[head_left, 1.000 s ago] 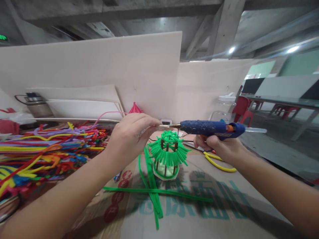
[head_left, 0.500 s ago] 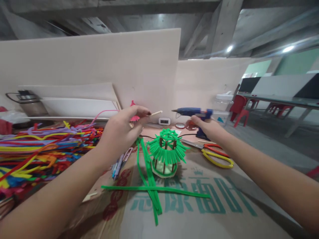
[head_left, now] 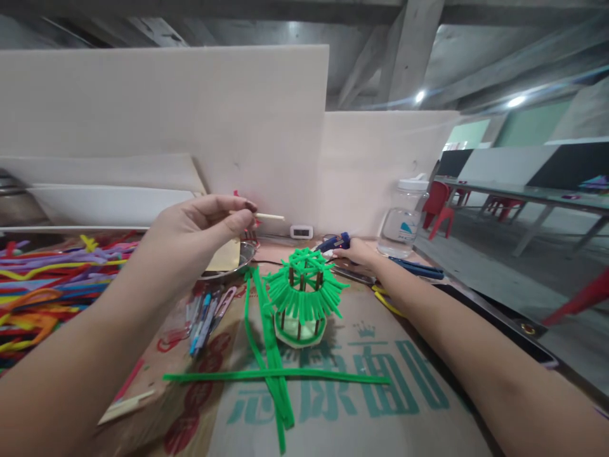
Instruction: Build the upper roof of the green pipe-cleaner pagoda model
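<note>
My left hand [head_left: 209, 225] is raised at the left, thumb and fingers pinching a thin pale wooden stick [head_left: 270, 217] that points right. Behind the model, my right hand [head_left: 358, 251] is closed at the handle of a blue glue gun [head_left: 333, 243], low at the table's back; some of its fingers are hidden. Between my arms stands a small pavilion model [head_left: 304, 295] with a green fringed roof, brown posts and a pale base. Green pipe cleaners [head_left: 278, 374] lie crossed in front and to its left.
Colourful pipe cleaners [head_left: 52, 285] are heaped at the left. Pens [head_left: 205, 320] and a metal dish [head_left: 245, 257] lie near my left arm. Yellow-handled scissors [head_left: 387, 301] are partly under my right forearm. A clear bottle [head_left: 403, 219] and a small digital clock [head_left: 301, 232] stand at the back.
My right hand has lowered the glue gun from mid-air to the table's back. My left hand still pinches the stick, now more level. The view has shifted a little to the right.
</note>
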`<state>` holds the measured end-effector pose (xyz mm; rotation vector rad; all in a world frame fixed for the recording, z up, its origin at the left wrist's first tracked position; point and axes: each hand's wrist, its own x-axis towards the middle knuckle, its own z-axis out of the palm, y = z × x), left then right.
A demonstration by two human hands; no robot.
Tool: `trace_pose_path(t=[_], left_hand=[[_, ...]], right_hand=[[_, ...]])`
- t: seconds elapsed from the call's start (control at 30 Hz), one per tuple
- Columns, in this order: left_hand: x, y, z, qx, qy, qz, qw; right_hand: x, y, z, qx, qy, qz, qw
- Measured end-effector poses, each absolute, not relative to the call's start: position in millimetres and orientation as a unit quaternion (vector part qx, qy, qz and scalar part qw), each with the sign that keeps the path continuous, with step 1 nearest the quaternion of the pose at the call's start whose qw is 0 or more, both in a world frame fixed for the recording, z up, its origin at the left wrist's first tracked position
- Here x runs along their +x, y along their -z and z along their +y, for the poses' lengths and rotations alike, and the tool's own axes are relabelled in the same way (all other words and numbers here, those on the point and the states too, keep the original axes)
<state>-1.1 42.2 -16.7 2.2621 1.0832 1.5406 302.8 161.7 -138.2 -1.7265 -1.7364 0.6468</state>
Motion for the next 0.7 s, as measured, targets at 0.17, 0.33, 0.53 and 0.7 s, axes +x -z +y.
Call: trace_pose_path(t=[0.17,0.33,0.53,0.7], left_hand=[[2,14,36,0.726,-0.524,0.390,0.214],[1,12,36,0.738,-0.534,0.362,0.197],[12,22,26,0.815,-0.480,0.288,0.148],[19,26,15,0.845,-0.461,0.268,0.046]], right_hand=[[310,130,153,-0.655,-0.216,-0.667,0.281],[345,83,143,-0.679,-0.161,-0.658,0.284],[308,9,73,-0.458,-0.188,-0.740,0.455],[233,-13,16,-0.305,-0.308,-0.805,0.405]])
